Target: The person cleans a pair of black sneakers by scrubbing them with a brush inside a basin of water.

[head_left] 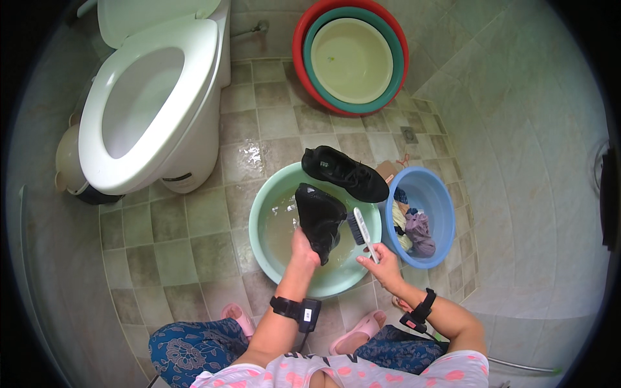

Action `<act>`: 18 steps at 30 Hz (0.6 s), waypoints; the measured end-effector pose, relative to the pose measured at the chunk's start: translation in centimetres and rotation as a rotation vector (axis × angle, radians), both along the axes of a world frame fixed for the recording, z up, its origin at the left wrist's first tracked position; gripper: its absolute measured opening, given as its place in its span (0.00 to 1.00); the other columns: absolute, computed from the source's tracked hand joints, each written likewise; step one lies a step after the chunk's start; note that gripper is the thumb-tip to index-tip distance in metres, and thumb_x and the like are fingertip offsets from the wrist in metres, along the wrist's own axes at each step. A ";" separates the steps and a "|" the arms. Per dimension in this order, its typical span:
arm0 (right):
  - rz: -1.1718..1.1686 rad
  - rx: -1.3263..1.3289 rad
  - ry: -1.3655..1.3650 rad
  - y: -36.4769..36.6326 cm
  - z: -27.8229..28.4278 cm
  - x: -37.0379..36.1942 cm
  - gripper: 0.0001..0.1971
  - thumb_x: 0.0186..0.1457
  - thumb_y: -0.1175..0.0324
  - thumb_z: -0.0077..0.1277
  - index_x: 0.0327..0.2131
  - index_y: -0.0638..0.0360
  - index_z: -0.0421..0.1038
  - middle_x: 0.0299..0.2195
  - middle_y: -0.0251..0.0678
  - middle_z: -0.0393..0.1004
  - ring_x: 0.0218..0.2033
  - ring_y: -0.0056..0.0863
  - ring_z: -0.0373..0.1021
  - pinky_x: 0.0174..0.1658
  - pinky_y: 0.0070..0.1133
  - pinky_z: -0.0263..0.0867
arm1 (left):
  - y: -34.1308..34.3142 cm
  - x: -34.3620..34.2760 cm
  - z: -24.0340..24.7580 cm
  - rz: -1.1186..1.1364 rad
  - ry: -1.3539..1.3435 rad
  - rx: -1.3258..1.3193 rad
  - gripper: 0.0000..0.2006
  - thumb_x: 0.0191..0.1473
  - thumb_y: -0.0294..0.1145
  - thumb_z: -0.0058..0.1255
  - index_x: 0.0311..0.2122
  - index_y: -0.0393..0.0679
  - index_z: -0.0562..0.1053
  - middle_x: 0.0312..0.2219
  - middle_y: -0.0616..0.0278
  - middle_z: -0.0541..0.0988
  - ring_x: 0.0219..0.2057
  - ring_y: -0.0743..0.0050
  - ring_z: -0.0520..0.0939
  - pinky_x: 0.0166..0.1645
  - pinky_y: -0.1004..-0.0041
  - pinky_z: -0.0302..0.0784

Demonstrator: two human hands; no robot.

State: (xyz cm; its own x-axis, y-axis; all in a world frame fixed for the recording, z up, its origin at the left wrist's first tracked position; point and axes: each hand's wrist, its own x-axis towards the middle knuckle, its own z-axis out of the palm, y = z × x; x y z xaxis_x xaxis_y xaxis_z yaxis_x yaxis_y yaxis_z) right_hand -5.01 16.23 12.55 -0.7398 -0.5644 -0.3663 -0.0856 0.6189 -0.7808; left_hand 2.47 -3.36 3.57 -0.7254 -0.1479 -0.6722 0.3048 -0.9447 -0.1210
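Note:
A black shoe [320, 216] is in my left hand [305, 248], tilted up above the murky water of a pale green basin [257, 223]. My left fingers are wrapped round its lower part and partly hidden by it. My right hand [386, 266] grips the white handle of a scrub brush [360, 227], whose dark bristles face the shoe, a small gap apart. A second black shoe [346, 173], with laces, rests across the basin's far rim. Both forearms wear black straps with small boxes.
Crumpled clothes [419, 234] lie in a blue basin [446, 216] on the right. Nested red, teal and cream basins [352, 61] lean near the back wall. A white toilet [194, 123] stands at the left. The tiled floor [174, 249] has wet patches and a drain [409, 134].

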 end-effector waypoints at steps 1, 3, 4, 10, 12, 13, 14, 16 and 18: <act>0.012 0.026 0.067 -0.5 0.7 -0.2 0.20 0.41 0.62 0.64 0.36 0.61 0.69 0.20 0.22 0.65 0.22 0.11 0.59 0.26 0.12 0.58 | -0.2 0.2 0.0 -0.003 0.119 0.012 0.19 0.59 0.41 0.32 0.41 0.38 0.72 0.37 0.51 0.77 0.36 0.56 0.79 0.44 0.61 0.76; 0.055 -0.030 0.158 -1.6 1.9 -0.9 0.21 0.39 0.62 0.66 0.36 0.60 0.69 0.22 0.24 0.66 0.22 0.12 0.60 0.25 0.13 0.59 | -0.4 0.7 1.5 -0.032 0.177 -0.014 0.19 0.59 0.41 0.33 0.42 0.38 0.72 0.38 0.51 0.77 0.37 0.56 0.79 0.45 0.61 0.75; 0.099 -0.089 0.261 -2.1 2.2 -1.5 0.22 0.37 0.61 0.67 0.36 0.60 0.70 0.23 0.25 0.67 0.22 0.12 0.60 0.25 0.13 0.60 | -0.5 0.8 2.3 -0.060 0.246 -0.044 0.19 0.59 0.41 0.33 0.43 0.39 0.72 0.38 0.51 0.77 0.38 0.57 0.78 0.47 0.61 0.75; 0.461 -0.246 0.313 -6.3 4.0 -4.2 0.36 0.30 0.64 0.69 0.47 0.62 0.67 0.47 0.42 0.67 0.49 0.34 0.65 0.52 0.25 0.59 | 0.2 1.4 1.2 -0.090 0.475 -0.066 0.19 0.59 0.40 0.37 0.49 0.39 0.67 0.43 0.55 0.75 0.43 0.61 0.77 0.49 0.65 0.74; 0.512 -0.274 0.176 -7.4 4.7 -4.4 0.40 0.28 0.64 0.69 0.49 0.61 0.64 0.47 0.42 0.67 0.48 0.35 0.65 0.52 0.24 0.59 | 1.3 1.8 0.1 -0.071 0.420 -0.180 0.20 0.59 0.41 0.39 0.51 0.40 0.66 0.44 0.56 0.74 0.45 0.62 0.75 0.50 0.65 0.73; 0.562 -0.231 0.160 -7.9 4.8 -4.4 0.44 0.26 0.64 0.68 0.52 0.60 0.61 0.46 0.42 0.68 0.48 0.35 0.66 0.52 0.24 0.60 | 1.5 2.2 -0.7 -0.040 0.364 -0.294 0.21 0.58 0.42 0.40 0.53 0.41 0.64 0.46 0.57 0.73 0.47 0.64 0.74 0.51 0.65 0.72; 0.560 -0.245 0.147 -8.6 5.0 -4.5 0.44 0.26 0.64 0.68 0.52 0.60 0.61 0.46 0.42 0.68 0.48 0.35 0.66 0.52 0.24 0.60 | 1.3 2.6 -1.6 -0.043 0.349 -0.303 0.21 0.58 0.42 0.40 0.53 0.41 0.64 0.46 0.57 0.73 0.47 0.64 0.74 0.51 0.65 0.72; 0.639 -0.233 0.097 -9.2 5.9 -4.9 0.45 0.25 0.63 0.69 0.52 0.60 0.60 0.46 0.41 0.68 0.47 0.35 0.67 0.51 0.25 0.61 | 0.9 2.2 -1.5 -0.031 0.482 -0.398 0.23 0.58 0.43 0.41 0.55 0.42 0.62 0.49 0.59 0.70 0.49 0.66 0.72 0.52 0.65 0.71; 0.646 -0.268 0.118 -9.3 6.2 -5.1 0.43 0.26 0.64 0.68 0.51 0.61 0.61 0.46 0.41 0.68 0.46 0.34 0.68 0.50 0.25 0.62 | 0.5 2.1 -0.6 -0.052 0.499 -0.443 0.22 0.58 0.42 0.41 0.55 0.43 0.62 0.49 0.59 0.70 0.48 0.66 0.73 0.52 0.66 0.71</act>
State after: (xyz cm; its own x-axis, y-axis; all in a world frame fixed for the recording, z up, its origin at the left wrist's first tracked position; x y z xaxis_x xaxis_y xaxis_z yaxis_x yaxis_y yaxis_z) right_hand -10.10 6.96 18.72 -0.2530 -0.9631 -0.0914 -0.4639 0.2037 -0.8622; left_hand 4.59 -2.83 3.00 -0.9472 -0.2896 -0.1379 0.2659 -0.9494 0.1673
